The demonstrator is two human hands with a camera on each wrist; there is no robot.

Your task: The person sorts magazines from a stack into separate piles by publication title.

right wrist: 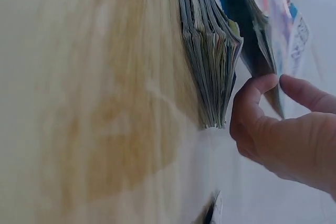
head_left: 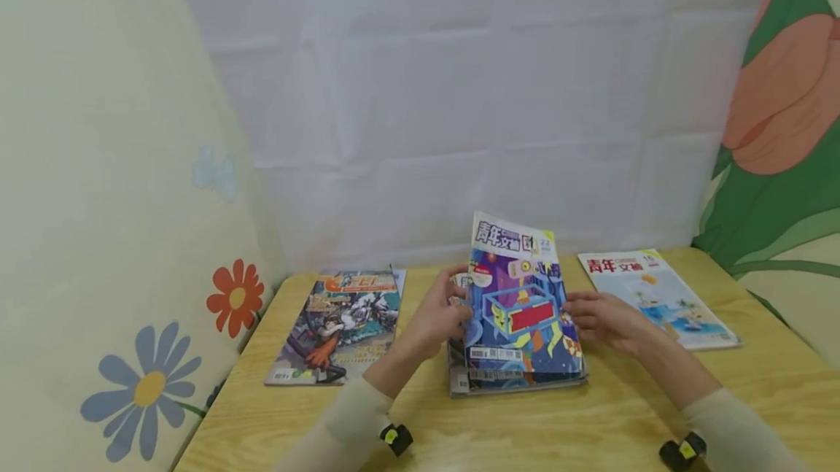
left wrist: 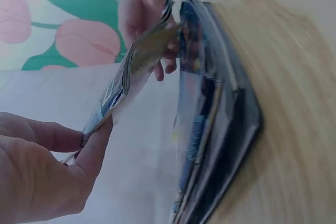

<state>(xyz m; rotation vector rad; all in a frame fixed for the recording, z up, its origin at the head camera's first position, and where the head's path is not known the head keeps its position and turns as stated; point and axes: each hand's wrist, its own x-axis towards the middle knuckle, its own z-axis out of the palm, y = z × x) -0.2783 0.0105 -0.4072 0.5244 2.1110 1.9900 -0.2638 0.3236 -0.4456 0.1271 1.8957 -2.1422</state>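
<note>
Gripping the top magazine (head_left: pixel 518 297), left hand (head_left: pixel 436 319) and right hand (head_left: pixel 607 320) tilt it up.

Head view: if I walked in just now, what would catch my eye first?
Probably the bright blue magazine, lifted off the stack at the middle of the wooden table; the left hand and right hand grip its two side edges. A comic-cover magazine lies flat to the left, a pale one to the right.

A pale wooden table (head_left: pixel 590 421) stood against a white sheet wall (head_left: pixel 492 93). Flowered cloths hung left (head_left: pixel 98 238) and right (head_left: pixel 787 129).
</note>
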